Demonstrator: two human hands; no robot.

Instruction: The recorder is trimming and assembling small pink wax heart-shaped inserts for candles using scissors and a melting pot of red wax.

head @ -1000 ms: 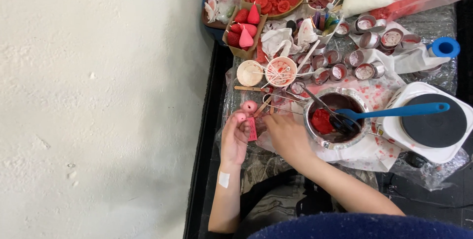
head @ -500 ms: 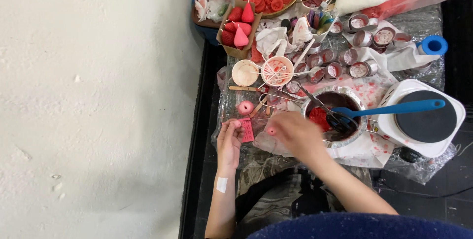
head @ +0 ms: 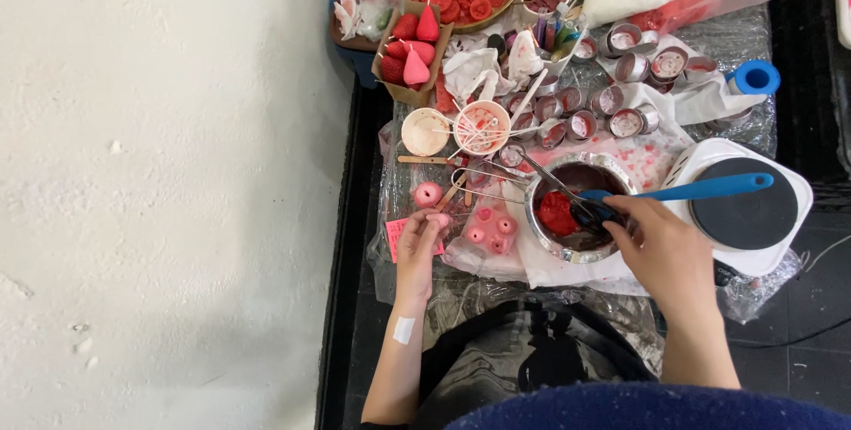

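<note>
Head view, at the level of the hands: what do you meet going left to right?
White wall → left hand holding a pink piece → pink moulds → metal bowl → right hand → hot plate.

The right hand has moved from the pink piece to the blue-handled spoon.

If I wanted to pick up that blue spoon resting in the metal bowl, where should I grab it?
Probably by the long blue handle, coming from the right. It sticks out past the metal bowl rim and lies nearly level over the white hotplate, bare along its length, while its other end sits among red wax.
</note>
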